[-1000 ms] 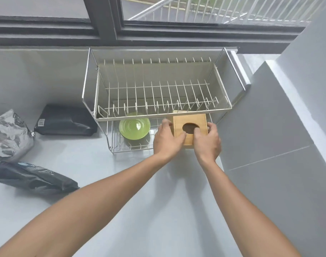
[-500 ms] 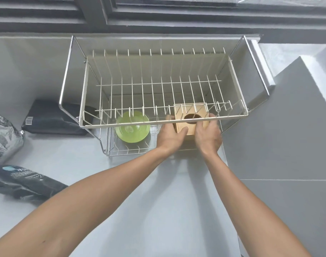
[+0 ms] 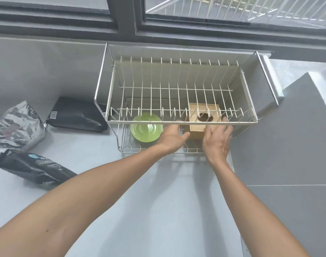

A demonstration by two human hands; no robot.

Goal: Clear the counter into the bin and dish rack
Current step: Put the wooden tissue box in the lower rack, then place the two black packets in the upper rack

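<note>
A two-tier wire dish rack (image 3: pixel 180 123) stands against the back wall under the window. On its lower tier sit a green plate (image 3: pixel 146 129) at the left and a square wooden box (image 3: pixel 203 119) with an oval hole in its top at the right. My left hand (image 3: pixel 172 138) is open just left of the box, fingers spread, not gripping it. My right hand (image 3: pixel 216 140) is open in front of the box's right side, palm down, fingertips near the upper tier's front rail. Neither hand holds anything.
On the grey counter (image 3: pixel 158 201) at the left lie a crumpled silver foil bag (image 3: pixel 15 125), a black pouch (image 3: pixel 75 115) against the rack's left side, and a black printed bag (image 3: pixel 34 168) nearer me. A grey wall (image 3: pixel 288 145) rises at the right.
Both hands pushed the wooden box further onto the lower tier, then let go of it and drew back slightly with fingers spread.
</note>
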